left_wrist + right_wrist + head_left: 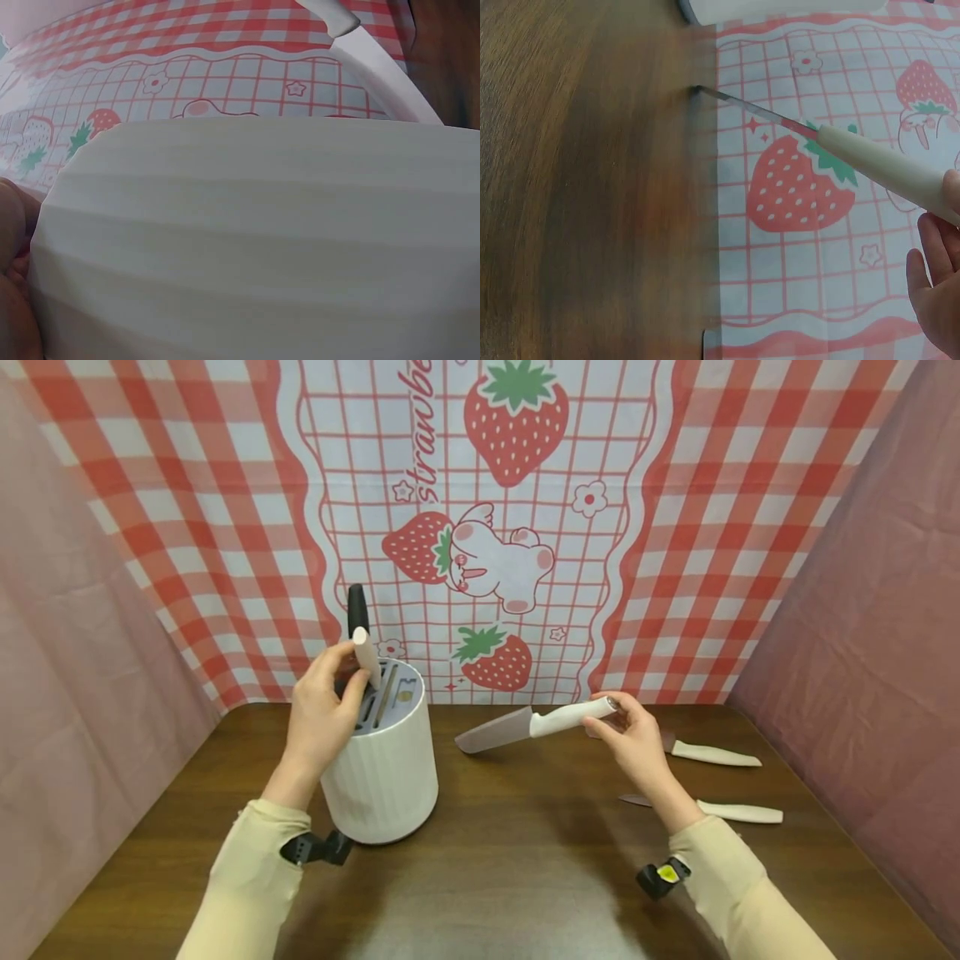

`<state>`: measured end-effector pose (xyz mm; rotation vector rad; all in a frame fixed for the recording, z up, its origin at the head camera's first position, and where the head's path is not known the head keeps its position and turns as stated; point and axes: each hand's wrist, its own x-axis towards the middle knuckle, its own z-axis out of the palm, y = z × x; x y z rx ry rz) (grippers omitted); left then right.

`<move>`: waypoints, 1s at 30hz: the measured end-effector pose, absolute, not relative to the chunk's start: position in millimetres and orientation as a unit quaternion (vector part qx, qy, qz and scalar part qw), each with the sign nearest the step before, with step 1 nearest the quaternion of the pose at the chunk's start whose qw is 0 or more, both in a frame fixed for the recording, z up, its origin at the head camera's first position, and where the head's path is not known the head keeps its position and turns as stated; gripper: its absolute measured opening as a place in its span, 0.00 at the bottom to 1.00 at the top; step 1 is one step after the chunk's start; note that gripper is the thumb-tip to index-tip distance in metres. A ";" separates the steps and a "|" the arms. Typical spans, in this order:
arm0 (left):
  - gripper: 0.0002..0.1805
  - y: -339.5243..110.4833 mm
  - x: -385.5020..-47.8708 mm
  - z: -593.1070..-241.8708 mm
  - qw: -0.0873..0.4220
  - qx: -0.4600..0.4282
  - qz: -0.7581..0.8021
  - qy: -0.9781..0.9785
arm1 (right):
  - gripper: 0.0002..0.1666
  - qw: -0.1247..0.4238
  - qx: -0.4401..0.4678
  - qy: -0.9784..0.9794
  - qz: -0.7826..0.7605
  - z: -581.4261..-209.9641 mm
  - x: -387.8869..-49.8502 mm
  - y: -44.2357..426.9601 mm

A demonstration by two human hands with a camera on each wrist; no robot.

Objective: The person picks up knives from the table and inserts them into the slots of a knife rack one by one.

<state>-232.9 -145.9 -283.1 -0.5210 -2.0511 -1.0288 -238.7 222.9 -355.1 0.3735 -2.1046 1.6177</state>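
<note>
My left hand [321, 697] pinches the white handle [366, 656] of a knife or similar tool that stands in a slot of the round knife block [382, 785]. Whatever lies below that handle is hidden in the block. A black handle [357, 610] rises just behind it. With thumb and fingers, my right hand [628, 735] grips the butt of a white-handled kitchen knife [498, 731]. Its broad grey blade points left toward the block, tilted down and apart from it. In the right wrist view this knife [885, 169] appears nearly edge-on.
Two more white-handled knives lie on the table at the right, one farther back [716, 754] and one nearer [738, 812], both partly behind my right arm. A strawberry-patterned cloth [517, 560] hangs at the back of the wooden table [480, 877]. Pink curtains flank both sides.
</note>
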 end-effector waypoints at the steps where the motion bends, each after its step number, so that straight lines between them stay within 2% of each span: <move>1: 0.16 -145.8 -233.1 -283.1 0.383 -0.204 -0.404 -0.805 | 0.22 0.228 0.137 -0.762 0.590 -354.3 -238.2 221.8; 8: 0.16 -146.3 -233.0 -283.2 0.381 -0.199 -0.407 -0.806 | 0.20 0.230 0.133 -0.766 0.585 -352.2 -236.2 217.3; 16: 0.17 -146.0 -233.3 -283.4 0.385 -0.206 -0.411 -0.800 | 0.19 0.261 0.137 -0.776 0.557 -349.8 -232.3 212.4; 30: 0.16 -145.8 -231.2 -284.9 0.401 -0.221 -0.407 -0.791 | 0.18 0.269 0.158 -0.770 0.556 -323.9 -209.0 192.7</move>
